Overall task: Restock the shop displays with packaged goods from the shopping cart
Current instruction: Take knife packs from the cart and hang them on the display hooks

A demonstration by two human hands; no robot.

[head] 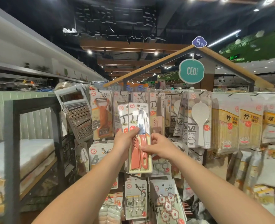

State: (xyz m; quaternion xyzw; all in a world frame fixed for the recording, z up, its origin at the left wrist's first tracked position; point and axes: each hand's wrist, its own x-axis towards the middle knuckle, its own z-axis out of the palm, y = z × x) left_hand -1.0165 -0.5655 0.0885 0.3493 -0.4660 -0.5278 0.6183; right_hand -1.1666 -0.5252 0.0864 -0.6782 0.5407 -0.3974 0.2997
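I hold up a packaged fruit knife (140,143), a card with a steel blade, an orange handle and an orange sheath, in front of the hanging display rack (149,94). A second similar knife pack (123,117) sits just behind it on the left. My left hand (125,139) grips the packs by their left edge, thumb across the front near the blade. My right hand (157,143) pinches the right edge of the front pack at handle height. The shopping cart is out of view.
Peg hooks carry graters (78,117), orange peelers (102,117), white rice paddles (199,120), bamboo chopstick packs (240,126) and sticky hook packs (136,199) below. A dark metal shelf frame (12,143) with stacked goods stands at the left. A teal round sign (191,71) hangs above.
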